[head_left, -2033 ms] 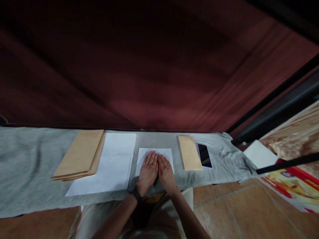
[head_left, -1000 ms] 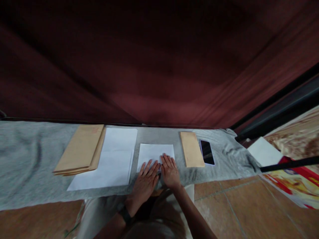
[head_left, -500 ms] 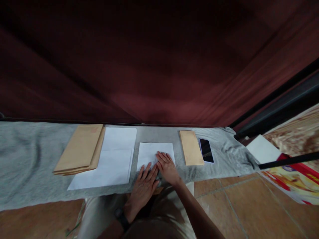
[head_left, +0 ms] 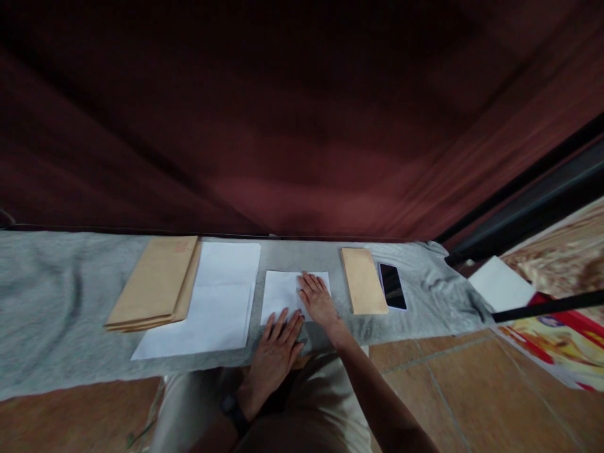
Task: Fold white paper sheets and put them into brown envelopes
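The small white sheet (head_left: 283, 294) lies flat on the grey cloth (head_left: 56, 302), between the bigger white sheets (head_left: 212, 302) and a single brown envelope (head_left: 363, 280). The right hand (head_left: 318, 301) rests palm-down on the sheet's right half, fingers spread and flat — pressing, not gripping. The left hand (head_left: 276, 349) lies open too, fingertips just on the sheet's near edge, palm over the cloth edge. Neither hand clasps anything.

A stack of brown envelopes (head_left: 153, 283) sits to the far left, a phone (head_left: 391, 286) just beside the single envelope.

The risk, as I judge it: the cloth is loose and rumpled (it hangs over the near edge), so pressing while sliding could drag it, skewing the sheet — or creasing it crooked. A wide sweep by the right hand might also nudge the envelope against the phone.
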`<action>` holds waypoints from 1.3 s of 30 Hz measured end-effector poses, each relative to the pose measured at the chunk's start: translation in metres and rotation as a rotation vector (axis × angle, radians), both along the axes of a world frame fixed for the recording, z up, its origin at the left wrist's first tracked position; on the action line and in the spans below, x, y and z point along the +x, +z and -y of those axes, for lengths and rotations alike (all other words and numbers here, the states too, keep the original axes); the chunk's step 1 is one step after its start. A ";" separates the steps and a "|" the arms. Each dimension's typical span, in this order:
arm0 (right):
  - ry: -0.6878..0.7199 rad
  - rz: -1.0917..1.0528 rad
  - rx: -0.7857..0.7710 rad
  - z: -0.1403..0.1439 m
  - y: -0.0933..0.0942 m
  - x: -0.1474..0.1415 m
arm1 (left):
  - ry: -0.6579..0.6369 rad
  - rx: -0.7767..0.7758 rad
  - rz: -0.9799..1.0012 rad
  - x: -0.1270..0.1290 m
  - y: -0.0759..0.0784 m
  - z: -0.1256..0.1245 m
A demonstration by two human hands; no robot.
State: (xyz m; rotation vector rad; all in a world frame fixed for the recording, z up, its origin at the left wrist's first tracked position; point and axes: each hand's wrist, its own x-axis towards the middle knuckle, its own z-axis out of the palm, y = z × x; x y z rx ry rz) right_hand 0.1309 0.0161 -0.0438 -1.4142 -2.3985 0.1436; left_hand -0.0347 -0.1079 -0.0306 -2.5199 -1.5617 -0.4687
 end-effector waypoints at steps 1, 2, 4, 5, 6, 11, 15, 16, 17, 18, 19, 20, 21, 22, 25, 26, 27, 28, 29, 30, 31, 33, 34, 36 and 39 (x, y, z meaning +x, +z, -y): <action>0.003 -0.004 0.001 0.004 0.000 0.001 | -0.002 0.001 -0.001 0.000 0.000 0.000; 0.009 -0.006 0.002 0.009 0.000 0.002 | -0.003 0.001 -0.002 0.000 0.000 0.000; 0.022 -0.006 0.002 0.022 0.001 0.006 | -0.007 0.003 -0.001 0.000 -0.001 0.000; 0.027 -0.002 -0.001 0.029 0.001 0.008 | -0.007 0.005 0.003 0.001 -0.003 0.000; 0.028 0.002 -0.005 0.037 0.001 0.010 | -0.005 0.006 0.008 0.001 -0.004 0.000; 0.038 0.013 -0.004 0.068 0.000 0.024 | 0.000 -0.017 0.006 0.000 -0.008 0.001; 0.042 0.021 0.015 0.081 0.002 0.031 | -0.033 -0.031 -0.001 -0.002 -0.009 0.001; 0.040 0.023 0.020 0.082 0.003 0.032 | -0.025 -0.031 0.013 -0.003 -0.010 0.000; 0.038 0.025 0.024 0.083 0.004 0.032 | -0.014 -0.031 0.027 -0.003 -0.011 -0.002; 0.037 0.026 0.027 0.084 0.005 0.032 | 0.000 -0.032 0.042 -0.003 -0.012 -0.004; 0.037 0.025 0.027 0.084 0.005 0.032 | 0.015 -0.036 0.056 -0.002 -0.014 -0.007; 0.038 0.023 0.025 0.084 0.006 0.032 | 0.028 -0.040 0.069 -0.002 -0.015 -0.012; 0.039 0.020 0.023 0.084 0.006 0.032 | 0.038 -0.044 0.079 -0.001 -0.016 -0.017; 0.040 0.017 0.019 0.083 0.006 0.032 | 0.047 -0.047 0.088 -0.001 -0.017 -0.023; 0.038 0.010 0.013 0.083 0.007 0.031 | 0.075 -0.048 0.107 0.001 -0.019 -0.041; 0.036 0.008 0.014 0.084 0.007 0.031 | 0.088 -0.047 0.111 0.002 -0.020 -0.048; 0.035 0.006 0.016 0.084 0.007 0.031 | 0.102 -0.046 0.115 0.002 -0.020 -0.054; 0.036 0.005 0.019 0.084 0.007 0.031 | 0.114 -0.043 0.118 0.003 -0.021 -0.060; 0.036 0.003 0.021 0.085 0.007 0.031 | 0.129 -0.041 0.120 0.003 -0.021 -0.066; 0.036 0.002 0.022 0.085 0.007 0.031 | 0.142 -0.040 0.121 0.003 -0.021 -0.071; 0.035 0.001 0.023 0.085 0.007 0.031 | 0.155 -0.042 0.122 0.003 -0.021 -0.076; 0.033 0.000 0.020 0.085 0.007 0.031 | 0.180 -0.057 0.122 0.002 -0.020 -0.085; 0.031 0.000 0.019 0.085 0.007 0.031 | 0.192 -0.070 0.122 0.002 -0.019 -0.088; 0.029 0.002 0.018 0.085 0.007 0.030 | 0.219 -0.097 0.119 0.001 -0.018 -0.093; 0.024 0.002 0.022 0.085 0.005 0.030 | 0.247 -0.110 0.122 0.000 -0.018 -0.093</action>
